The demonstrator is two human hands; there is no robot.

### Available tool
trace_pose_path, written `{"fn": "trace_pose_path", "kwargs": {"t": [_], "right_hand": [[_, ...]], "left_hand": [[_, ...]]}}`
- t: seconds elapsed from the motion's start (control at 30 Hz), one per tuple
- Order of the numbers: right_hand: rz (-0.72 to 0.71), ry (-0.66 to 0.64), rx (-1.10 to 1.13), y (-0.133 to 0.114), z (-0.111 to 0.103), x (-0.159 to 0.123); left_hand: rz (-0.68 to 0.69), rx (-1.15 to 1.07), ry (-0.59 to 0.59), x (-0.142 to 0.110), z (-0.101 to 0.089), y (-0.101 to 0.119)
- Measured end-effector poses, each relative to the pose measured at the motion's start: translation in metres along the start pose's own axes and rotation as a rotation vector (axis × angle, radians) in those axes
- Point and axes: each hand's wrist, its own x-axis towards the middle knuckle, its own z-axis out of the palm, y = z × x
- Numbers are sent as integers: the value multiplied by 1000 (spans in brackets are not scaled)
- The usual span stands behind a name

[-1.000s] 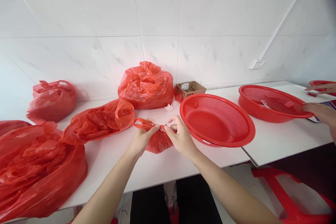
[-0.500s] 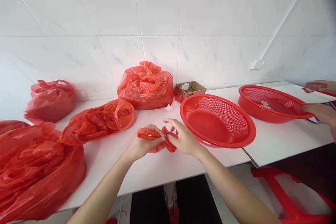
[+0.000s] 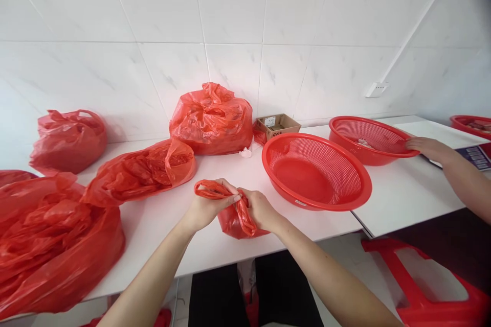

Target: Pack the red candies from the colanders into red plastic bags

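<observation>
Behind the white table (image 3: 153, 225) is a white wall (image 3: 161, 5) with gray streaks — and a socket (image 3: 377, 90). Lower than the table are pale floor (image 3: 341, 248) and a red stool (image 3: 441, 311).

A cardboard box (image 3: 283, 124) sits near the tiled wall (image 3: 314, 5).

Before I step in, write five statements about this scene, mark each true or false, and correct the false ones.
1. The wearer's left hand and right hand both hold the small red bag. True.
2. The nearer basin is blue. False: the nearer basin is red.
3. The cardboard box stands near the tiled wall. True.
4. A co-worker's hand is inside the cardboard box. False: the co-worker's hand is at the rim of the farther basin.
5. A white socket plate is on the wall. True.
</observation>
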Motion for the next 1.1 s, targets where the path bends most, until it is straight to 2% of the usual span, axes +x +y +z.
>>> {"fn": "trace_pose_path", "kwargs": {"t": [0.1, 0.17, 0.27, 0.37, 0.43, 0.53, 0.67, 0.77, 0.83, 0.87, 0.93, 1.0, 1.07, 1.1], "right_hand": [[1, 29, -150, -2, 6, -2], [62, 82, -249, -6, 15, -5], [86, 131, -323, -13, 23, -9], [-60, 84, -120, -17, 12, -10], [-83, 87, 104, -19, -2, -8], [-29, 101, 369, -20, -20, -4], [-29, 40, 503, -21, -28, 1], [11, 3, 493, -25, -31, 2], [4, -6, 383, -31, -29, -4], [-16, -11, 284, -34, -27, -9], [-83, -71, 63, -40, -19, -22], [-150, -165, -61, -44, -9, -35], [-159, -158, -28, -48, -3, -43], [-143, -104, 27, -50, -3, -44]], "left_hand": [[87, 173, 108, 2, 4, -17], [131, 250, 210, 2, 10, -26], [218, 351, 315, 1, 16, -32], [287, 390, 371, 1, 14, -31], [305, 403, 391, 0, 10, -28], [306, 420, 366, -1, 3, -21], [319, 439, 307, -1, -4, -12], [383, 490, 197, 0, -9, -4], [435, 535, 94, 1, -17, 4], [446, 543, 91, 1, -23, 10], [432, 520, 237, 0, -39, 23], [402, 477, 508, 0, -60, 38], [358, 494, 718, -1, -80, 52], [357, 534, 769, -1, -87, 58]]}}
